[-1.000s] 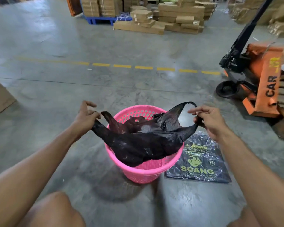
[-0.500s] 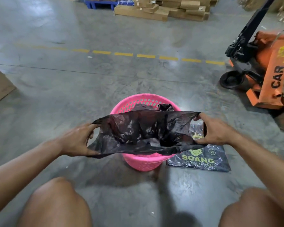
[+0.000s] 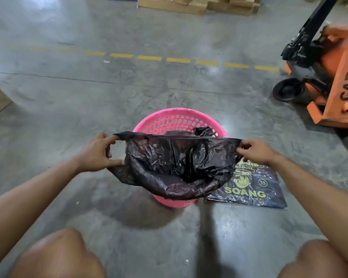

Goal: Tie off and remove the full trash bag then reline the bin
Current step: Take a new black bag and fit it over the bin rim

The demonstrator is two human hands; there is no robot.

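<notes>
Black, crinkled plastic hung between our hands: the trash bag (image 3: 175,167) was stretched open over the near side of the pink perforated bin (image 3: 177,121), its far edge pulled into a taut line and its body sagging down across the bin's front wall. Our left hand (image 3: 97,154) pinched one end of that edge between thumb and forefinger, with the other fingers curled under the film. Our right hand (image 3: 254,150) pinched the opposite end, fingers closed on the plastic. A second dark clump of bag (image 3: 204,131) sat inside the bin against the far rim; we could not tell whether it belonged to the same bag. A flat pack of bags printed SOANG (image 3: 249,189) lay on the concrete floor (image 3: 129,93) just beside the bin, partly under the stretched film.

We judged this to be the relining step, with the mouth not yet seated over the rim. Several things could go wrong from there. Thin film pulled this tight could tear at either pinch if we tugged harder. Only the near side hung over the bin, so lowering it unevenly could let the far edge slip inside. The bin looked light and could tip or slide toward us under a sideways pull. An orange pallet jack (image 3: 333,83) stood well apart to the right.
</notes>
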